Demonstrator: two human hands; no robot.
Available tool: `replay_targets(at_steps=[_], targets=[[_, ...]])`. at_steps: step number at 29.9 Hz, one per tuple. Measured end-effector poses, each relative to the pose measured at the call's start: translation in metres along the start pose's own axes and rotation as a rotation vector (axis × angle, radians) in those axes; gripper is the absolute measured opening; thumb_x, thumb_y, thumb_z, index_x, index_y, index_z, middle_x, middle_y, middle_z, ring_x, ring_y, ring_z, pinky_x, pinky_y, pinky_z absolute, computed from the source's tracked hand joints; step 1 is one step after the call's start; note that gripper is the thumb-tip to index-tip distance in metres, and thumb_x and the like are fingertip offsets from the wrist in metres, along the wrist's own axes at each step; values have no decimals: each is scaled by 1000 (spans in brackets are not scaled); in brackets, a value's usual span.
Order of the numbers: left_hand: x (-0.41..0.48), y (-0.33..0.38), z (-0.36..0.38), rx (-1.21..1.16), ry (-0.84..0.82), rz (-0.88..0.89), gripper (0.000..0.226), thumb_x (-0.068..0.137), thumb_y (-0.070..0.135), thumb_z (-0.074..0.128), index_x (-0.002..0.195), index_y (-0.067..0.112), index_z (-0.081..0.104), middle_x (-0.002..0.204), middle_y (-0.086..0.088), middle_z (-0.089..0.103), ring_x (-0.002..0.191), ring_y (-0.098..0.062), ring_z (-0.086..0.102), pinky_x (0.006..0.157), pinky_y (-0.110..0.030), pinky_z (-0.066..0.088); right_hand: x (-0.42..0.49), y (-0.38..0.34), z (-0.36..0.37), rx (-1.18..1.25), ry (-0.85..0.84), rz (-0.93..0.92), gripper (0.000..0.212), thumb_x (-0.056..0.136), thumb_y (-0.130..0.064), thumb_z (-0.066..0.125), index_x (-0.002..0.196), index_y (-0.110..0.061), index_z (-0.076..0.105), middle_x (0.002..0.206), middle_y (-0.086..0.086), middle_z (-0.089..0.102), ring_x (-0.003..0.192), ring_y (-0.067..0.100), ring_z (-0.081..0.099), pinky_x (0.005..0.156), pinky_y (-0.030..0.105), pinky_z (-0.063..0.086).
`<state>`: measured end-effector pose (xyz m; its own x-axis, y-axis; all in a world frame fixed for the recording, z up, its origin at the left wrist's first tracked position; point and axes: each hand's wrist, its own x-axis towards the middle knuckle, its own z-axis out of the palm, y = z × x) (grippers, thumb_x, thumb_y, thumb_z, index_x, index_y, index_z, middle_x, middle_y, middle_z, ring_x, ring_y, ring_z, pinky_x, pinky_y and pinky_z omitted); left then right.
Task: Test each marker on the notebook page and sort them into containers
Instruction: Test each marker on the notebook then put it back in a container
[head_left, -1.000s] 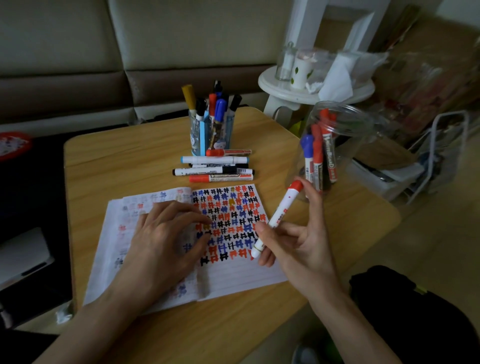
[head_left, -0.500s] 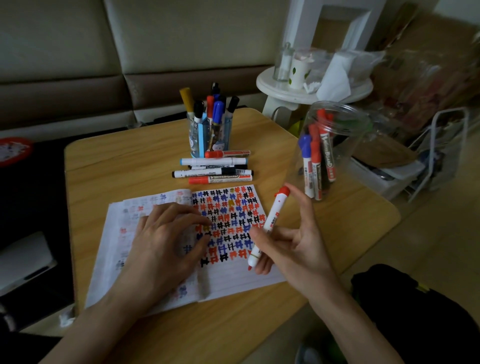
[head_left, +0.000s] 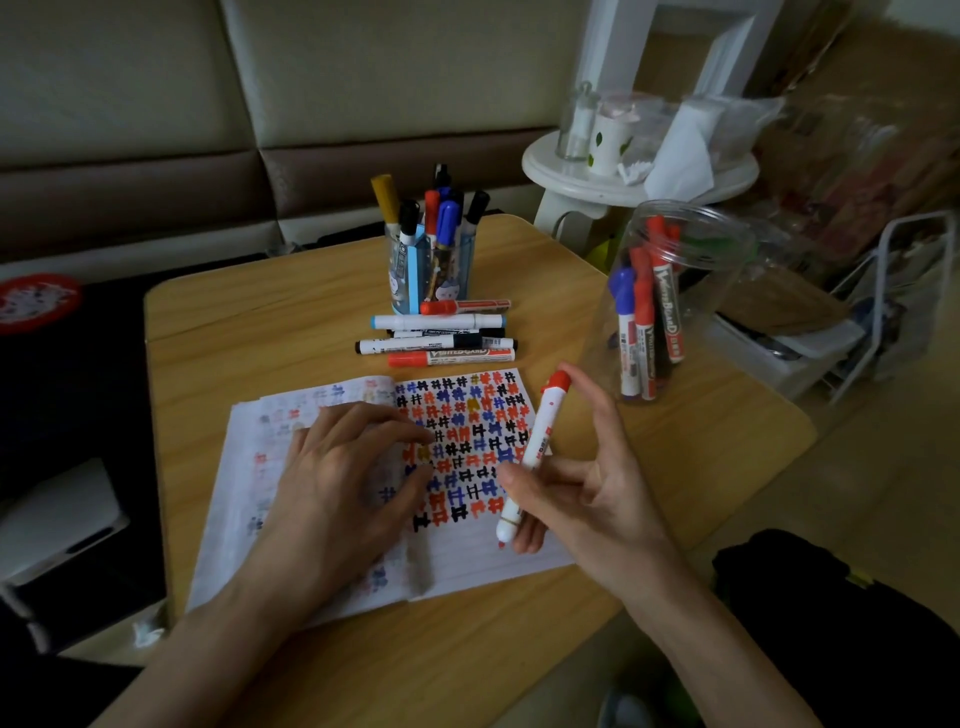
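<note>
Over ruled notebook (head_left: 467, 551): right hand (head_left: 582, 499) fingers pinch cylindrical white marker (head_left: 535, 447); left hand (head_left: 343, 483) flat, fingers spread.

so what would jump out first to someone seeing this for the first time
The open notebook page in the middle of the table, crowded with red, blue and black test marks. Over it the right hand holds a red-capped marker with its tip near the paper, while the left hand lies flat on the page. A clear jar of markers stands to the right.
</note>
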<state>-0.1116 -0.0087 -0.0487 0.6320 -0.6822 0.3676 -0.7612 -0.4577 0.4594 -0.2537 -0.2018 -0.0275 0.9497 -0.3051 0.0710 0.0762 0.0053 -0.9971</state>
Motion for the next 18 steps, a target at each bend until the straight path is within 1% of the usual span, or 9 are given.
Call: replay_targets(at_steps=[2,4,8,10,12,13,15,16,18], targets=[[0,8,-3,-61,14,14,36,97,55,51,123,34,67,128,18,60,122,-5,54,99,-38,50,0,0,2,-31,-39,-23,110,90,-7,75,151,-65,5,80,24,74,61,34,68,60,40,60],[4,23,-9,-244,6,-41,33,100,54,52,123,36,66,123,26,61,115,5,58,91,-25,55,0,-1,5,-57,-60,-41,112,90,-8,75,149,-68,0,81,22,75,65,37,69,64,43,61],[28,56,-16,-521,-121,-52,32,93,46,59,114,28,74,101,26,73,93,8,68,75,-11,52,2,-6,6,-124,-84,-109,105,94,-13,74,158,-54,2,95,22,76,90,43,72,85,53,57],[39,68,-16,-576,-167,-40,21,95,32,64,104,18,77,89,16,77,80,4,70,68,-8,48,2,-8,4,-167,-106,-141,102,95,-16,74,160,-51,3,99,12,78,94,29,75,82,43,60],[48,75,-13,-622,-176,-62,13,94,24,68,96,14,77,83,6,77,74,-1,71,67,-11,48,1,-10,0,-165,-107,-151,98,96,-20,73,159,-54,5,92,4,78,88,17,75,76,29,55],[52,79,-13,-666,-176,-83,12,93,22,69,95,13,76,84,3,77,77,-6,72,69,-15,52,1,-12,-3,-162,-90,-149,94,97,-24,71,158,-56,7,89,3,78,84,16,73,73,29,53],[61,89,-16,-773,-143,-133,17,88,23,69,98,11,75,90,-2,78,87,-14,74,77,-22,58,1,-15,-12,-177,-6,-151,84,98,-34,67,158,-54,10,86,-2,77,82,20,73,73,40,57],[67,95,-19,-798,-103,-151,21,86,25,68,100,12,75,94,-1,77,91,-14,74,81,-22,58,1,-15,-19,-204,58,-163,80,99,-37,64,160,-47,13,81,-9,75,82,22,73,77,47,58],[85,110,-25,-801,-9,-154,26,85,31,65,105,16,73,102,9,76,97,-5,72,81,-16,56,2,-12,-32,-287,190,-211,72,99,-39,60,160,-35,21,75,-15,71,79,21,73,79,49,58]])
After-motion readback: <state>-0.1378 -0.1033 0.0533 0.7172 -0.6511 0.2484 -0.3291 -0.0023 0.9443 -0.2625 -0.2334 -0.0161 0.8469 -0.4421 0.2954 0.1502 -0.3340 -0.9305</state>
